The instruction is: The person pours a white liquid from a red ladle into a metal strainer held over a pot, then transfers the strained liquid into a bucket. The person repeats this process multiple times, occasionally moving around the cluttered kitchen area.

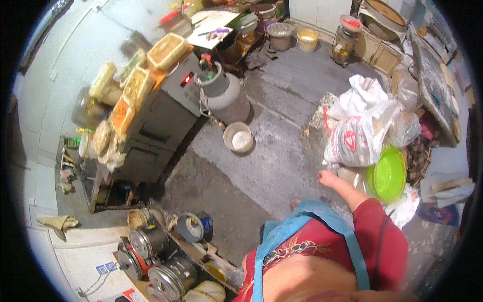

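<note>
My right hand (pixel 326 177) hangs low over the grey floor (pixel 264 166), its fingers partly curled. I see nothing in it, but the grip is too small to make out. Just past it slumps a white plastic sack (pixel 351 145) with red print, and a bright green plastic basin (pixel 388 173) leans beside the sack. My left hand is out of view. A blue apron (pixel 317 211) over a dark red top covers my front. Farther off on the floor stands a small tub (pixel 238 137) with white contents.
A grey gas cylinder (pixel 226 94) stands beside a cabinet (pixel 151 136) topped with food-filled trays (pixel 166 53). Lidded metal pots (pixel 169 277) and a bucket (pixel 194 226) are at lower left. At the back are a lined bucket (pixel 280 36), a yellow tub (pixel 307 39) and a large jar (pixel 344 45).
</note>
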Available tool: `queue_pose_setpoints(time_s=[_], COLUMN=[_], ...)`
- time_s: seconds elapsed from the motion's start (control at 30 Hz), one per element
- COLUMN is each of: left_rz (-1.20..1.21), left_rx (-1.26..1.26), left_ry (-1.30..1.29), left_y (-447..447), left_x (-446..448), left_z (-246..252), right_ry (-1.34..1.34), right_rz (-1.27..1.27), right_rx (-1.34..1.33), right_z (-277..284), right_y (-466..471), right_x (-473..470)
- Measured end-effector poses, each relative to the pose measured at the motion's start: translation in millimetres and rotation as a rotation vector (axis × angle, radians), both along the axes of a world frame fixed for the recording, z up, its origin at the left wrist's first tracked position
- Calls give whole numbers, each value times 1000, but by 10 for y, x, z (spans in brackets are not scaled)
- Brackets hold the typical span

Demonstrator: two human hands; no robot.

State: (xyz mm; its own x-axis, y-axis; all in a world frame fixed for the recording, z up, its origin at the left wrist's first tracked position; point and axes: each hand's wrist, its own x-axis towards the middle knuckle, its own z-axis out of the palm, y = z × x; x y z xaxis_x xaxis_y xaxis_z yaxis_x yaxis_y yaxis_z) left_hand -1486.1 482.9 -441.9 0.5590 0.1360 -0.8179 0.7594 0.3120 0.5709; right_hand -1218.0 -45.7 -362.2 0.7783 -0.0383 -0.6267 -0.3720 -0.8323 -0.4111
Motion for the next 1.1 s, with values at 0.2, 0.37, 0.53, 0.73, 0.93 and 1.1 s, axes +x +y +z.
queue_pose_setpoints(time_s=[0.2,0.37,0.53,0.73,0.93,1.1], left_rz=[131,-86,-86,-188,-52,81], left_rx=[75,66,-15,-77,-140,-208], left_ry=[241,81,-113,-213,-225,-223], left_y=[-330,-906,-1938,-3033,-3768,-4064], left_x=[1902,3936,6251,8522,9938,10766], left_z=[-118,366,1138,1624,1700,1786], right_ry=[-330,-79,176,320,192,-177], right_rz=[-171,-252,-246,-327,-216,-253], right_rx=[64,-208,-189,8,-52,-85], right_z=[226,292,140,-414,-652,-388], right_y=[-778,-1363,-1553,-1958,-2957,-3639], right_x=[1399,1512,1392,2219,4483,6604])
